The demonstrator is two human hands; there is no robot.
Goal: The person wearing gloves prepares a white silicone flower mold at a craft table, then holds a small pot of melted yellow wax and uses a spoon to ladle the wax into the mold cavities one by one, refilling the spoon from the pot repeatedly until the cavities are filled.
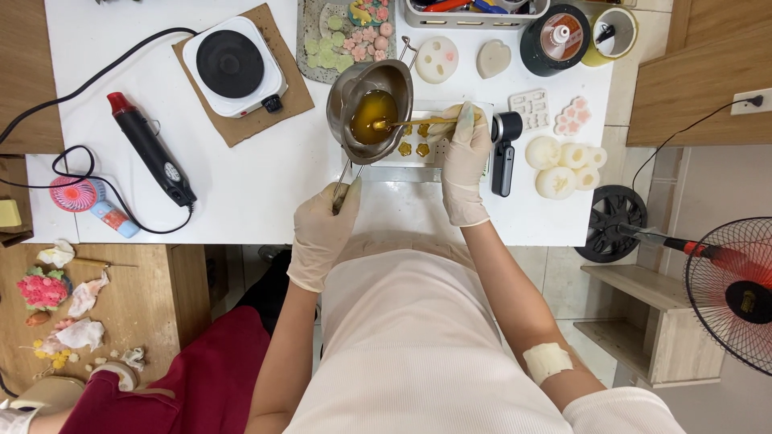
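Above the mould tray (418,149), spoon (406,123) lies crosswise, bowl leftward in pot (370,100); right hand (465,153) grips it.

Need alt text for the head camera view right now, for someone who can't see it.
Seen from above, a person's gloved left hand holds the handle of a small metal pot of amber liquid, while the gloved right hand dips a spoon into it above a mould tray on a white table. A hot plate and heat gun lie to the left.

Both gloved hands reach forward, arms bent. The left hand (323,233) has its grip closed low; the right hand (465,153) pinches higher, wrist straight.
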